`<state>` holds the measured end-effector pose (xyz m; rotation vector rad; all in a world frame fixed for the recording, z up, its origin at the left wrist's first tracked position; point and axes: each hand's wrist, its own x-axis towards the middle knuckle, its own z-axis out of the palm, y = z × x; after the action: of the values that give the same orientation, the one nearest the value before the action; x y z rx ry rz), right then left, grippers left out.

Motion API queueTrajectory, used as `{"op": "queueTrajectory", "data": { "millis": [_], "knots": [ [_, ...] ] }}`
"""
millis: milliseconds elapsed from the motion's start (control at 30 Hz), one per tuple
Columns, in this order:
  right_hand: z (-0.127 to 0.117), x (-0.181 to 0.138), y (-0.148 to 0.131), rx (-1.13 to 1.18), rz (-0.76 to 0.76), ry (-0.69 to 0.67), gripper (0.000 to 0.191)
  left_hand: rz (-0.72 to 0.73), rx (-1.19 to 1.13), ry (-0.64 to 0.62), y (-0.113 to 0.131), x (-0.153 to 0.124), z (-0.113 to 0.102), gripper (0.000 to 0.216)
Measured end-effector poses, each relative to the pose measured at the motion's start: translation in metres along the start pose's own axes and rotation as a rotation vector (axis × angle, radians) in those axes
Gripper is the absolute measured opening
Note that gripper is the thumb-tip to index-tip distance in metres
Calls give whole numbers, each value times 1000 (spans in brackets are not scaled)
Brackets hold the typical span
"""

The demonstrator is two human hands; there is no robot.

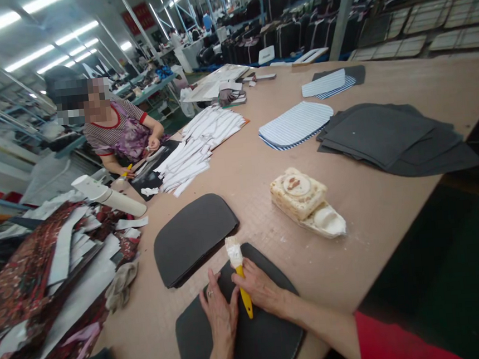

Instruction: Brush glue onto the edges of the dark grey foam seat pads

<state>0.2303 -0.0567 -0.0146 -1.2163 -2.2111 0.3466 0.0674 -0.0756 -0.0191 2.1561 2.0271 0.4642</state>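
A dark grey panel with rounded corners (262, 345) lies before me at the near edge of the table. On it rests my left hand (219, 309), its fingers spread apart. My right hand (259, 286) grips a brush with a yellow handle (243, 288), and white paste coats its bristles. The bristles point away from me, past the panel's far left edge. Just beyond lies a stack of similar dark panels (196, 236). To the right of the brush stands a glue-crusted, off-white container (301, 193) with white paste in its front scoop.
Striped pieces (297, 124) and fanned dark sheets (386, 136) lie at the right rear. Across the table a co-worker (124, 128) sits by a pile of white strips (203, 143). Fabric scraps (62, 262), a crumpled glove (122, 287) and a white cylinder (111, 197) are on the left.
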Motion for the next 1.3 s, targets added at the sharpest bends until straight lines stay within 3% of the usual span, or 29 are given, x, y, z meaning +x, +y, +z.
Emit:
{"op": "queueTrajectory", "data": {
  "millis": [433,633,767,867,1000,1067,1167,1300],
  "knots": [
    [1,-7,18,48,52,54,11,11,-37,29,-12,-1,5,80],
    [1,-9,20,131,74,79,10,30,-20,59,-3,-5,3,76],
    [-17,-12,38,165,143,111,11,21,-45,81,4,0,1,72],
    [-46,-23,59,142,236,145,16,-31,-70,143,-2,-2,-20,73],
    [-76,-57,68,109,368,174,27,-165,-131,263,-40,-43,-68,74],
    [-78,-79,61,121,426,173,32,-399,-232,305,-67,-81,-82,73],
    [-71,-107,45,172,503,154,32,-738,-392,251,-99,-137,-77,81],
    [-63,-122,28,258,601,123,30,-839,-536,182,-107,-174,-52,79]
  ]
}}
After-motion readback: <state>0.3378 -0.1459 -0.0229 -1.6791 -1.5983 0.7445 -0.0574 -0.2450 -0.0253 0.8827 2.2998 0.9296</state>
